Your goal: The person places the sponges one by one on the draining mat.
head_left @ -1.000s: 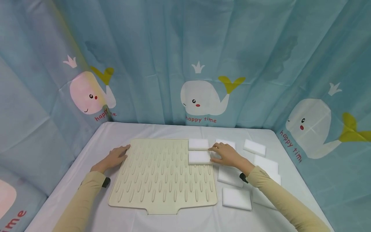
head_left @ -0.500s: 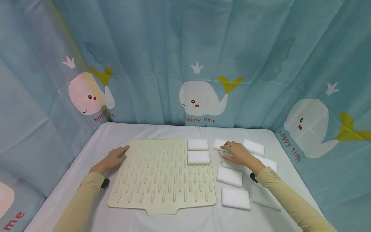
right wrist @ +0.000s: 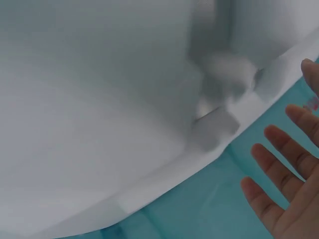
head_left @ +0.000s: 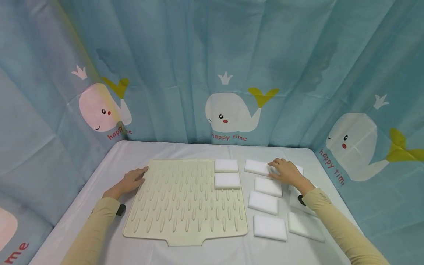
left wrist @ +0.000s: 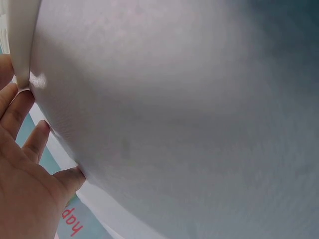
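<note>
In the head view a beige ridged mat [head_left: 179,206] lies flat on the white-covered table. Two white sponge blocks [head_left: 227,181] sit one behind the other at its far right corner. My left hand [head_left: 130,179] rests at the mat's left edge; the left wrist view shows its fingers [left wrist: 36,142] spread, fingertips at the mat edge and the tablecloth. My right hand [head_left: 287,172] is over the loose blocks right of the mat, partly covering a far right block [head_left: 299,169]. Loosely spread fingers [right wrist: 279,174] hold nothing in the right wrist view.
Several more white blocks lie right of the mat, among them a far one [head_left: 256,167], a near one [head_left: 270,227] and one [head_left: 305,226] by the right forearm. A blue whale-print curtain [head_left: 185,73] surrounds the white table [head_left: 172,149].
My right hand has moved right, away from the two blocks on the mat and across the loose ones, uncovering blocks beside the mat. The left hand has stayed at the mat's edge.
</note>
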Demonstrator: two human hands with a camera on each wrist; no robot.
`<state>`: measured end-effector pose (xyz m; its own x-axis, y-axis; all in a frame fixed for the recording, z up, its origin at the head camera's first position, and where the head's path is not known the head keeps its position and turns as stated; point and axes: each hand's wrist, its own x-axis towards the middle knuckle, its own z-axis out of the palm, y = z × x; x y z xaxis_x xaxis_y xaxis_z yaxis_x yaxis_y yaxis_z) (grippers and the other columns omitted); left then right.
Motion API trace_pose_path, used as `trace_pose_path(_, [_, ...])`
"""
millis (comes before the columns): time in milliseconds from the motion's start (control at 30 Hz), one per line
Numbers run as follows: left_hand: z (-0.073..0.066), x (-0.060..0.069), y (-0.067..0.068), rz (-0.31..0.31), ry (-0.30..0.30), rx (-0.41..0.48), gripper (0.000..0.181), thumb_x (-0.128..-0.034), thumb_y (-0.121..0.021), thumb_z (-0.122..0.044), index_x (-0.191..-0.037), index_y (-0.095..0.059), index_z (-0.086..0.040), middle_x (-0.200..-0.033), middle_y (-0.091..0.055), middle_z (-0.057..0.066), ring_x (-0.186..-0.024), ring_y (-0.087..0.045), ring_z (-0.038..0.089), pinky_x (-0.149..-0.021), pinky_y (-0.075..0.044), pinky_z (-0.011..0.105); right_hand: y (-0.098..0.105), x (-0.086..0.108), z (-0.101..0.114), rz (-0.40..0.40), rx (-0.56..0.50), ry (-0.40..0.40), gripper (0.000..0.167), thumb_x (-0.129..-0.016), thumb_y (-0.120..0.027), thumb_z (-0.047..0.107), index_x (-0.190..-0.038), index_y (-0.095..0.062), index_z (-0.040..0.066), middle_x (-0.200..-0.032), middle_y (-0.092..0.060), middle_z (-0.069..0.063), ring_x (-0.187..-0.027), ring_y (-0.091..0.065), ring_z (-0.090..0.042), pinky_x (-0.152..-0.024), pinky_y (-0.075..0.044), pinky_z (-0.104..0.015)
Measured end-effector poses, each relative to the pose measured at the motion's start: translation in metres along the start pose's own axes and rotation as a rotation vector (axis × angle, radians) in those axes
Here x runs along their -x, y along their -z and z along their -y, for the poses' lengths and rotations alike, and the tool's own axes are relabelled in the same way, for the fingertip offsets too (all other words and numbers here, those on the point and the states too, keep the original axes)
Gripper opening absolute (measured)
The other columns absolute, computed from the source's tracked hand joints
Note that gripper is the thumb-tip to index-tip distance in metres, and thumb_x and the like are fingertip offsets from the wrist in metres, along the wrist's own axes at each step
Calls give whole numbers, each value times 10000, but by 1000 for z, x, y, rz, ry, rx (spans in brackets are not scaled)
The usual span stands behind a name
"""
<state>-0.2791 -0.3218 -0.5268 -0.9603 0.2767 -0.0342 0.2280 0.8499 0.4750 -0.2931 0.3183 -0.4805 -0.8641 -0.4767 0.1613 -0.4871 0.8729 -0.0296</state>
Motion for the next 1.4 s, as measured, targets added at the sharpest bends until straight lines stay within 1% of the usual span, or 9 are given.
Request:
trace_pose_path(67, [0, 1, -1, 1, -9, -2, 547, -947, -488, -200, -1413, -313, 26, -1419, -314, 313, -1297, -209, 536, -1013, -96, 707, -1, 2, -6, 14, 2, -17, 430, -853, -661, 306, -1194, -608, 49, -1116, -579, -144, -1011, -544, -358, -784, -458, -533])
trace_pose_path(267, [1, 1, -1, 4, -36, 19, 542, -947, -489, -195, -1404, -318, 41, -1420, -311, 314, -1290, -207, 552, -997, -91, 721, -8, 8, -26, 51, 58, -64, 448, -868, -639, 332, -1216, -591, 55, -1132, -576, -156, -1006, -553, -361, -774, -476, -515])
trace_pose_path(333, [1, 2, -1, 6, -41, 25, 543, -950, -485, -206, -1403, -318, 41, -1417, -309, 321, -1284, -205, 560, -989, -92, 726, -10, 10, -32, 66, 69, -79, 470, -867, -638, 338, -1225, -580, 39, -1145, -570, -179, -1017, -551, -372, -785, -476, -519])
trace_pose_path(567, [0, 2, -1, 9, -14, 35, 543, -952, -478, -205, -1415, -308, 21, -1430, -286, 320, -1300, -183, 548, -997, -51, 727, -6, 17, -46, 109, 12, -157, 549, -875, -628, 334, -1261, -523, -43, -1232, -513, -279, -1106, -496, -446, -870, -427, -584])
trace_pose_path(833, [-1, 1, 0, 1, -14, 21, 544, -947, -482, -201, -1411, -313, 28, -1430, -296, 311, -1299, -192, 543, -1008, -62, 716, -3, 22, -63, 107, -41, -197, 564, -863, -641, 334, -1263, -515, -42, -1234, -493, -297, -1103, -478, -473, -872, -414, -608])
trace_pose_path(1000, [-2, 0, 0, 11, 0, 12, 546, -949, -478, -207, -1414, -306, 22, -1434, -291, 307, -1304, -185, 539, -1011, -54, 716, -4, 27, -69, 104, -60, -208, 629, -843, -647, 412, -1250, -511, -47, -1210, -502, -318, -1067, -490, -494, -835, -425, -613])
trace_pose_path(1133, [-2, 0, 0, 11, -5, 5, 540, -950, -475, -197, -1413, -307, 26, -1434, -292, 305, -1303, -185, 542, -1004, -55, 724, -6, 27, -73, 130, -82, -232, 629, -844, -648, 375, -1284, -487, -44, -1232, -496, -330, -1086, -486, -505, -847, -418, -621])
trace_pose_path(1233, [-2, 0, 1, 10, -3, 13, 539, -949, -477, -188, -1413, -307, 28, -1435, -290, 306, -1305, -181, 543, -1007, -50, 721, -8, 25, -75, 152, -70, -241, 614, -857, -638, 346, -1301, -469, -44, -1240, -497, -326, -1098, -486, -498, -862, -414, -620])
trace_pose_path(1400, [-3, 1, 1, 8, 3, 15, 542, -944, -484, -179, -1411, -308, 32, -1433, -292, 307, -1305, -183, 542, -1015, -59, 712, -3, 22, -71, 161, -56, -244, 614, -861, -640, 349, -1300, -467, -45, -1241, -498, -318, -1097, -491, -487, -859, -420, -615])
